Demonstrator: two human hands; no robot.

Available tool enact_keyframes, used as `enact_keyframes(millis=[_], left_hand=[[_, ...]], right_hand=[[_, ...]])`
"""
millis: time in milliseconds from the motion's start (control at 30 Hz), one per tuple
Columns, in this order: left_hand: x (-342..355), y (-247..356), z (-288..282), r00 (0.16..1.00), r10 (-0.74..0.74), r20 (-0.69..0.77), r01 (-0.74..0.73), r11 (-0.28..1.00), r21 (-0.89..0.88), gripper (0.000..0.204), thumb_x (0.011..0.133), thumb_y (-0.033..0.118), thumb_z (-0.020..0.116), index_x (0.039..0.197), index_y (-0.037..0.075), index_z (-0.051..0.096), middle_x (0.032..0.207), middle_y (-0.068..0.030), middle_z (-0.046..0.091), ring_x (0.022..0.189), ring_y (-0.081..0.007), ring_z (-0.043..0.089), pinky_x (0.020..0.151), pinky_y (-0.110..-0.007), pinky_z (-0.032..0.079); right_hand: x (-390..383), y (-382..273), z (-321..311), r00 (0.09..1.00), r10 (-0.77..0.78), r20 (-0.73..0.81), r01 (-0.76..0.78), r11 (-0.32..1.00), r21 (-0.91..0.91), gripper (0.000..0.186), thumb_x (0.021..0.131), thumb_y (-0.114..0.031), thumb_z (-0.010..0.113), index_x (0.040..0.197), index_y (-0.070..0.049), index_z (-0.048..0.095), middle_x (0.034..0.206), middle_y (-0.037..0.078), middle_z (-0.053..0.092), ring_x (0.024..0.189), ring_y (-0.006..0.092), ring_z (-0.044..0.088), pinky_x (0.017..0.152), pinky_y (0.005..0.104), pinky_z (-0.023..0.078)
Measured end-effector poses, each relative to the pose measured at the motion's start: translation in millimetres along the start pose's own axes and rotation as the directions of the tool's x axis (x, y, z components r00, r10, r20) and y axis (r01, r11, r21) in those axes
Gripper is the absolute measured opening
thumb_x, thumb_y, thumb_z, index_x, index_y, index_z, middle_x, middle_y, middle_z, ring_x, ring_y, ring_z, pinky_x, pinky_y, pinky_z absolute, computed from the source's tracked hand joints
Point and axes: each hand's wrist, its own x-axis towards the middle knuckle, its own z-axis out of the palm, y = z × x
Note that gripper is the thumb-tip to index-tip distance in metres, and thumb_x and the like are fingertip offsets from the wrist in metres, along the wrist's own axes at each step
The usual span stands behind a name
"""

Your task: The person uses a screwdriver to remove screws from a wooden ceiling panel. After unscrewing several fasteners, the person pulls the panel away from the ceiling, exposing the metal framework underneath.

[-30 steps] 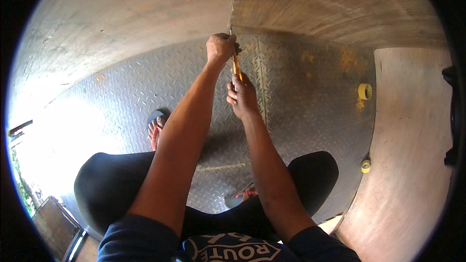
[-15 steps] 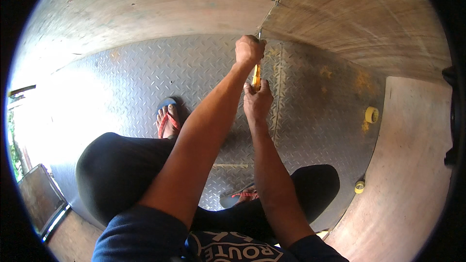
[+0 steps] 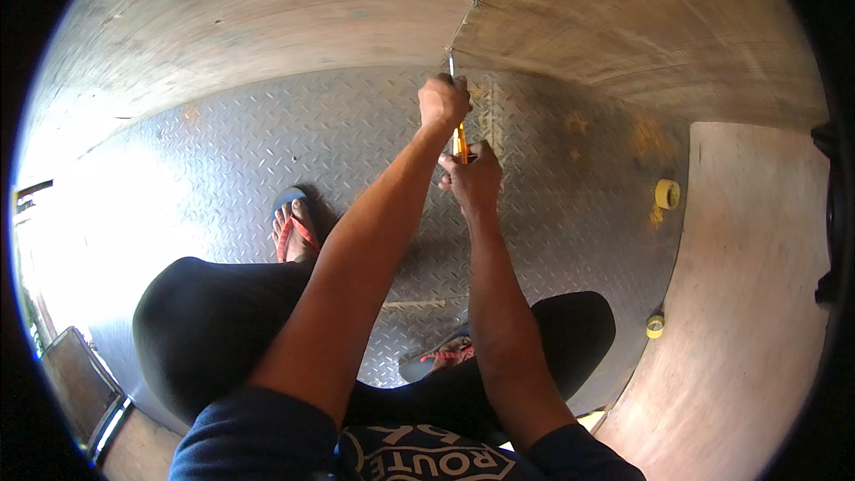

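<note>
A screwdriver with a translucent yellow handle (image 3: 460, 134) points away from me, its metal tip at the bottom of the seam (image 3: 476, 0) between two wall panels. My left hand (image 3: 443, 102) is closed round the screwdriver's upper part, just short of the tip. Behind it, my right hand (image 3: 472, 176) holds the butt of the handle with partly bent fingers. Both hands are above the patterned steel floor (image 3: 570, 214).
Two yellow tape rolls (image 3: 667, 194) (image 3: 655, 326) lie at right beside a pale curved panel (image 3: 748, 258). My sandalled feet (image 3: 294, 232) and bent knees are below my arms. Bright daylight comes in at left, above a dark metal plate (image 3: 76, 379) at the lower left.
The view swung and then partly returned, so my hands sit farther right in the picture than a second ago. Both still hold the screwdriver; my right fingers have shifted slightly on the handle.
</note>
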Motion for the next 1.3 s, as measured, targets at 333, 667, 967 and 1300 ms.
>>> enact_keyframes(millis=[333, 667, 967, 1300], left_hand=[[9, -9, -17, 0.865, -0.068, 0.497, 0.43, 0.61, -0.665, 0.039, 0.103, 0.046, 0.055, 0.083, 0.013, 0.056, 0.063, 0.0054, 0.041, 0.05, -0.0107, 0.039, 0.045, -0.03, 0.032], [-8, 8, -24, 0.951, 0.275, -0.139, -0.232, 0.937, 0.262, 0.044, 0.081, 0.039, 0.083, 0.087, -0.004, 0.075, 0.076, -0.0187, 0.074, 0.071, -0.0289, 0.073, 0.071, -0.039, 0.059], [-15, 8, -16, 0.988, 0.145, -0.059, -0.148, 0.988, -0.043, 0.035, 0.092, 0.026, 0.072, 0.085, -0.008, 0.07, 0.075, -0.016, 0.073, 0.069, -0.0226, 0.076, 0.061, -0.036, 0.06], [-19, 4, -32, 0.972, -0.051, 0.227, 0.169, 0.827, -0.537, 0.027, 0.092, 0.012, 0.072, 0.109, -0.009, 0.068, 0.098, -0.0197, 0.074, 0.083, -0.0274, 0.077, 0.072, -0.036, 0.061]], right_hand=[[-9, 33, -5, 0.754, -0.236, 0.614, -0.572, 0.224, 0.789, 0.042, 0.101, -0.032, 0.064, 0.129, -0.004, 0.051, 0.084, 0.003, 0.057, 0.063, 0.0069, 0.047, 0.055, 0.0238, 0.041], [-10, 14, 5, 0.979, -0.102, 0.177, -0.048, 0.727, 0.685, 0.042, 0.101, -0.036, 0.064, 0.122, -0.003, 0.051, 0.084, 0.004, 0.054, 0.056, 0.0089, 0.043, 0.048, 0.0249, 0.036], [0, 36, 25, 0.997, -0.065, -0.041, 0.076, 0.871, 0.486, 0.041, 0.101, -0.028, 0.064, 0.135, -0.009, 0.053, 0.086, 0.003, 0.055, 0.06, 0.0082, 0.046, 0.055, 0.0258, 0.04], [-8, 33, -8, 0.772, -0.076, 0.631, -0.595, 0.261, 0.76, 0.058, 0.103, -0.053, 0.054, 0.136, -0.005, 0.052, 0.083, 0.003, 0.056, 0.058, 0.0093, 0.044, 0.053, 0.0258, 0.037]])
